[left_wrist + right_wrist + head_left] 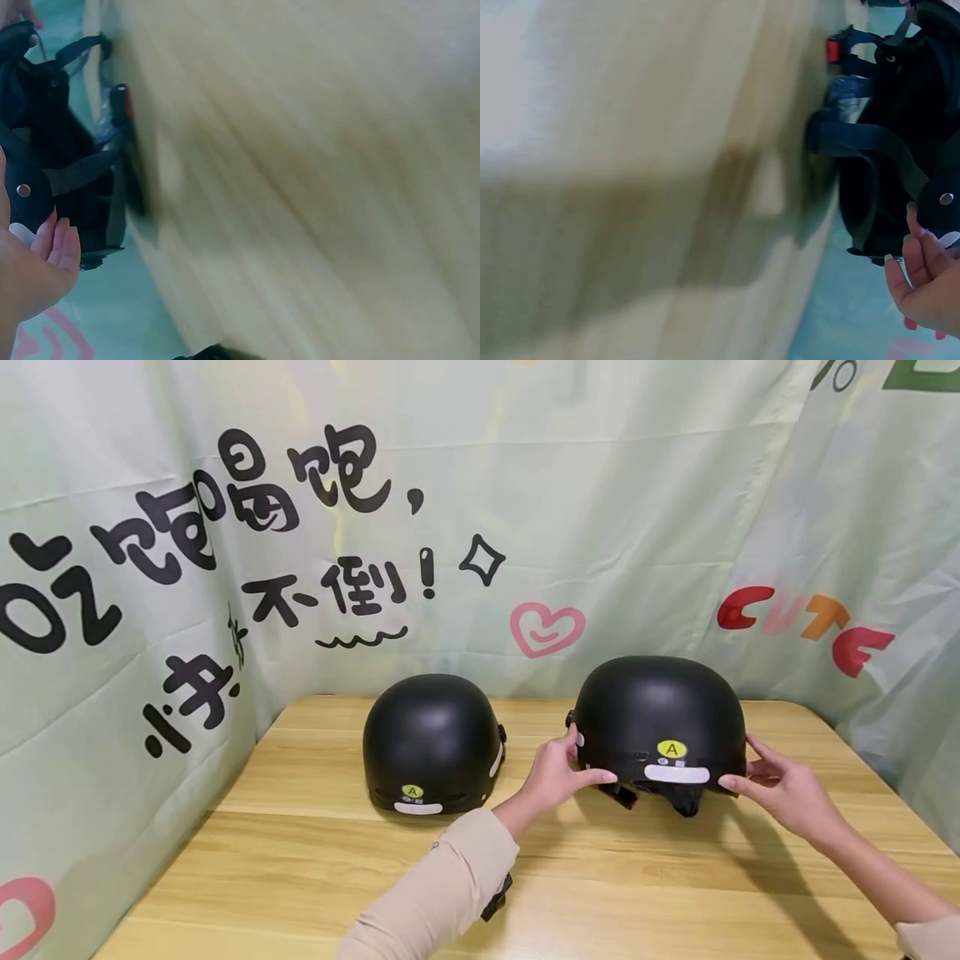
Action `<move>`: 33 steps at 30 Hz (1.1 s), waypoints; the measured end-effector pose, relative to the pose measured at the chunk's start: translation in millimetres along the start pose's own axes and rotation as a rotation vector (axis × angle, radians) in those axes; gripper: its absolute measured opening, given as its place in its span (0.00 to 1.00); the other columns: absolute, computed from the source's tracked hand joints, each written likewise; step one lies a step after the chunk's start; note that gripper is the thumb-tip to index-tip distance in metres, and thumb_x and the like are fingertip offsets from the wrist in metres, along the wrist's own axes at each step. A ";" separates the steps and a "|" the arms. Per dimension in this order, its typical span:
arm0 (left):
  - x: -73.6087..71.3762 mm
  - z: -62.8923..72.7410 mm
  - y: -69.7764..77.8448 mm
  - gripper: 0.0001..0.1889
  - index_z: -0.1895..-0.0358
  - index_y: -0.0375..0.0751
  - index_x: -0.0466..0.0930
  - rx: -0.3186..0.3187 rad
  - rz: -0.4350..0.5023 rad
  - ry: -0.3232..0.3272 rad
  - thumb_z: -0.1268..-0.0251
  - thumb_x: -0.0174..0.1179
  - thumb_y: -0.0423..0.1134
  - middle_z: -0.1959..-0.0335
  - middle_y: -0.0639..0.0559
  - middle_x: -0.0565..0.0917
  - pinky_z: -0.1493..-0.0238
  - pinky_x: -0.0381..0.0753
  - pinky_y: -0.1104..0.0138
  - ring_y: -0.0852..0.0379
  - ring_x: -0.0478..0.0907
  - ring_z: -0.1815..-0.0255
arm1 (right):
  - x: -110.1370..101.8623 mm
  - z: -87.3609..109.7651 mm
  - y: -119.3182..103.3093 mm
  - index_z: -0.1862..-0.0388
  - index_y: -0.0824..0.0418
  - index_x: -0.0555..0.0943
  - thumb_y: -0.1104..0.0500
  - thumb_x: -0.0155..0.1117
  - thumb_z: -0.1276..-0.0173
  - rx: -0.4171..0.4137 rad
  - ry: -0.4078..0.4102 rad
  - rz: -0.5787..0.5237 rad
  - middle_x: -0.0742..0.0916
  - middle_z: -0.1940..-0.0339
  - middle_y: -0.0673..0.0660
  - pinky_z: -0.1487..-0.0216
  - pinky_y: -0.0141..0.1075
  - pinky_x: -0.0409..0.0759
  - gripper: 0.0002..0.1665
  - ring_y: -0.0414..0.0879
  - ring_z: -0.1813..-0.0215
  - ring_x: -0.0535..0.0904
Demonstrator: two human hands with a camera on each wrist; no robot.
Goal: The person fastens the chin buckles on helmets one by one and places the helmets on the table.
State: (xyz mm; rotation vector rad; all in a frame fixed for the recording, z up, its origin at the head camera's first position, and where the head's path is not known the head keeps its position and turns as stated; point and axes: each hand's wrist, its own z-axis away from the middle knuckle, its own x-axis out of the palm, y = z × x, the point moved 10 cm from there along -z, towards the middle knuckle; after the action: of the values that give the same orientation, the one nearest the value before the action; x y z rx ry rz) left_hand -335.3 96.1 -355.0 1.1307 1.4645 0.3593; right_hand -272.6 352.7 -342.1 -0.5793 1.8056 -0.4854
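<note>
Both hands hold a matte black helmet by its sides, a little above the table on the right. It carries a yellow "A" sticker and a white strip. My left hand grips its left lower edge, thumb in front; my right hand grips the right lower edge the same way. In the left wrist view, the helmet's dark inside and chin straps show beside the left hand. The right wrist view shows a buckle with a red part hanging below, and the right hand's fingers at the rim.
A second black helmet with a similar sticker sits on the wooden table, left of the held one. A small black piece shows partly behind the left sleeve. Printed curtains stand behind the table and along its sides.
</note>
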 end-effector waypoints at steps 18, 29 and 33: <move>-24.7 -11.2 24.7 0.43 0.32 0.33 0.58 -0.038 0.033 -0.032 0.48 0.67 0.50 0.81 0.54 0.66 0.78 0.58 0.77 0.65 0.58 0.79 | -25.4 -16.1 -24.0 0.39 0.78 0.66 0.50 0.61 0.35 0.060 0.001 0.005 0.85 0.64 0.74 0.77 0.27 0.69 0.38 0.18 0.73 0.66; -40.8 -17.9 34.3 0.37 0.36 0.35 0.67 -0.144 0.045 -0.049 0.45 0.64 0.53 0.88 0.55 0.63 0.82 0.51 0.73 0.62 0.53 0.84 | -41.9 -35.6 -37.7 0.39 0.76 0.67 0.43 0.53 0.32 0.113 -0.106 0.063 0.75 0.47 0.79 0.71 0.27 0.71 0.39 0.47 0.61 0.82; -43.8 -18.2 36.5 0.35 0.38 0.33 0.70 -0.162 0.038 -0.063 0.44 0.63 0.54 0.75 0.47 0.79 0.79 0.56 0.73 0.62 0.54 0.84 | -45.2 -38.2 -40.9 0.38 0.75 0.66 0.42 0.51 0.32 0.145 -0.142 0.064 0.73 0.44 0.78 0.70 0.29 0.71 0.40 0.57 0.58 0.80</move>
State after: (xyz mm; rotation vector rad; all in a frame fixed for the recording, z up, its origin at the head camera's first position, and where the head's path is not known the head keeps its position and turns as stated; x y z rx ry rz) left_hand -343.0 85.9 -296.6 1.0318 1.3351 0.4564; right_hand -291.5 349.1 -272.8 -0.4436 1.6339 -0.5144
